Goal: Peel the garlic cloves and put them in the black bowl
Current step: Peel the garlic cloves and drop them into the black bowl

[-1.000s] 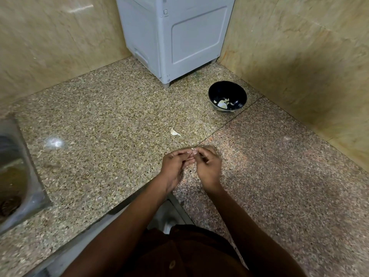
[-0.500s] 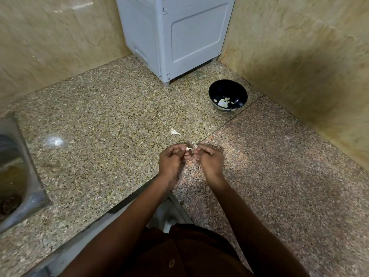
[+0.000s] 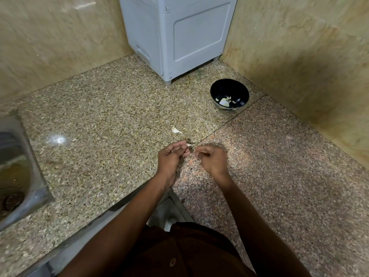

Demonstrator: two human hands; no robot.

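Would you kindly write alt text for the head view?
Two hands, the left hand and right hand, pinch a small garlic clove between them over a speckled granite counter. A black bowl holding pale garlic pieces sits beyond.

A small garlic clove (image 3: 188, 145) is pinched between the curled fingertips of the left hand (image 3: 169, 158) and the right hand (image 3: 211, 159), above the worktop (image 3: 99, 116) near its front edge. The black bowl (image 3: 229, 95), containing pale garlic pieces, is seen toward the back right corner. A white garlic piece (image 3: 176, 130) lies between bowl and hands.
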